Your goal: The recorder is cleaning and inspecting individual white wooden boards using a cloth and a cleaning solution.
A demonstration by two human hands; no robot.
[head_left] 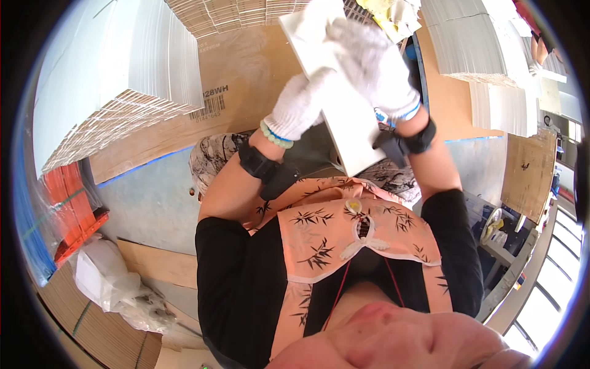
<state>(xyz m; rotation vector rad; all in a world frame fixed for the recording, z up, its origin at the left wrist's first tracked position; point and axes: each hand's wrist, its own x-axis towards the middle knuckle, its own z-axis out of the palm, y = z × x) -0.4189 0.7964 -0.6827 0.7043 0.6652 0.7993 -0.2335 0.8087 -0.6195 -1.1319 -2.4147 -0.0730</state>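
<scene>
A long, narrow white board (356, 135) is held tilted in front of my body, its near end close to my apron. My left hand (301, 104), in a white knit glove, is closed around the board's left edge. My right hand (369, 61), gloved the same way, lies over the upper right part of the board. Its fingers are smeared by motion. A soft white shape (316, 18) shows at the board's far end beside the right fingers; I cannot tell whether it is a cloth.
Tall stacks of white boards stand left (123, 61) and right (467, 43) on a cardboard-covered surface (239, 67). Yellow and white crumpled material (393, 15) lies at the far side. Orange strips (67, 197) and plastic wrap (104, 277) are at left. Another person's hand (536, 66) shows far right.
</scene>
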